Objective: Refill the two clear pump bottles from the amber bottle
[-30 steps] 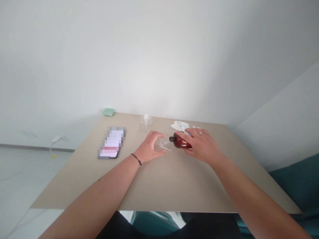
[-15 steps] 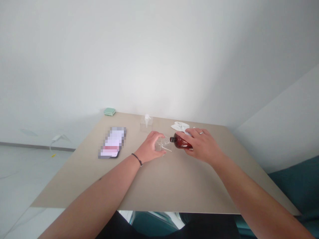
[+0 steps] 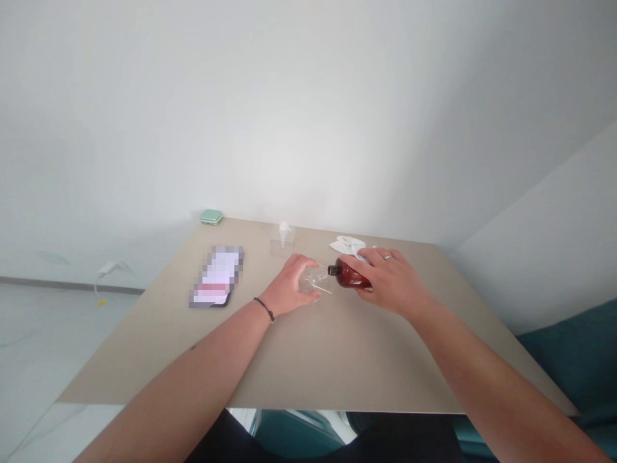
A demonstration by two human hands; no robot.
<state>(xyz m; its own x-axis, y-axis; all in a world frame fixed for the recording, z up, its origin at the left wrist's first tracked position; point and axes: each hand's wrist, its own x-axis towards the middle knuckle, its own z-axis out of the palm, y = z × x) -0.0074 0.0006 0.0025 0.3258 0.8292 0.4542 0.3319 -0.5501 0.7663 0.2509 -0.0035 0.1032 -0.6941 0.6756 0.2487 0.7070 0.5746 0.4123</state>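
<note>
The left hand point(image 3: 290, 284) is curled around a clear little bottle point(image 3: 313, 279) and its fingers grip it from the side. The right hand point(image 3: 391, 280) wraps around a brown bottle point(image 3: 348, 275), with the fingers closed over its top and the thumb under it. The brown bottle lies tipped on its side, and its dark open mouth points at the clear little bottle, just beside it. Both bottles are near the middle of the table point(image 3: 308, 360), a bit closer to the far edge. A thin white stick point(image 3: 322, 289) pokes out below the clear little bottle. There is a ring point(image 3: 388, 257) on one finger of the right hand and a black band point(image 3: 264, 308) on the left wrist. A phone point(image 3: 216, 276) lies flat near the left edge. A small green box point(image 3: 211, 217) sits at the far left corner. A see-through pump bottle point(image 3: 283, 238) stands by the far edge, and a white cloth point(image 3: 347, 244) lies near that edge too, just behind the right hand.
</note>
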